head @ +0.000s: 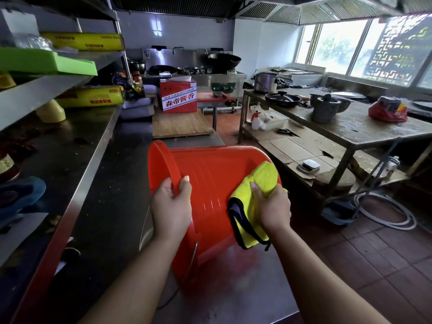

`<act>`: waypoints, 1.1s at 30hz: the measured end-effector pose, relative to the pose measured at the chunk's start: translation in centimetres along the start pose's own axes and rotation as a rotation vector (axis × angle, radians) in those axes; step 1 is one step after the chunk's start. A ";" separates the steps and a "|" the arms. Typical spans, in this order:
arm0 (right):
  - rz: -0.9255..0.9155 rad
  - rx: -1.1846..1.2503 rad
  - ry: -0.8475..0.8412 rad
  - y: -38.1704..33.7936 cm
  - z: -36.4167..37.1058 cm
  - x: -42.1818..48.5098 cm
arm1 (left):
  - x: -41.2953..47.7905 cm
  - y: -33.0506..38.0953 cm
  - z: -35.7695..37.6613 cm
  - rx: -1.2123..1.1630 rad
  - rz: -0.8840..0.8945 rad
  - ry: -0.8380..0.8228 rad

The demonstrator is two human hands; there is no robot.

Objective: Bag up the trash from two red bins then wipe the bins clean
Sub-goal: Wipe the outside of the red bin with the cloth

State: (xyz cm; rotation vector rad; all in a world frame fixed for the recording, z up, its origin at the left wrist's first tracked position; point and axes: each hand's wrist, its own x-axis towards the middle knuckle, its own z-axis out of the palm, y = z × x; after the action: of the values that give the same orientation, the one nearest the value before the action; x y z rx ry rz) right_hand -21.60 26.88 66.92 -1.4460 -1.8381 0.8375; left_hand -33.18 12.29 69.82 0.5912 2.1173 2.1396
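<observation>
On a steel kitchen counter, the left hand grips the tilted red bin's rim while the right hand beside it clutches a yellow cloth against its wall.

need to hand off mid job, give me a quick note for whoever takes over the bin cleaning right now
Left hand grips the upper edge of the red bin, tipped over on the steel counter.
Right hand holds the yellow cloth pressed to the bin's outer wall.
Done: no trash shows on this bin; outside wipe under way.
Left: finish this bin, check its inside; second bin and trash bag are out of view.
</observation>
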 end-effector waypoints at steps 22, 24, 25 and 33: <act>-0.344 -0.025 0.084 -1.2 -2.6 -3.4 | -0.8 -0.6 0.5 -0.143 0.037 -0.013; -0.418 -0.030 0.113 -1.8 -2.6 -3.8 | -0.6 -0.7 0.7 -0.217 -0.021 0.048; -0.446 -0.037 0.123 -2.2 -2.7 -3.9 | -0.7 -0.8 0.9 -0.233 -0.047 0.068; -0.502 -0.075 0.109 -2.5 -2.5 -3.6 | -0.6 -1.0 0.5 0.048 -0.029 0.020</act>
State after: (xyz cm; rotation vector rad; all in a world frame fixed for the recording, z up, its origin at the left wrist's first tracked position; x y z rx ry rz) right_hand -20.38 23.07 70.05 -0.9778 -2.0356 0.4348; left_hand -32.70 12.60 68.71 0.5426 2.1789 2.0944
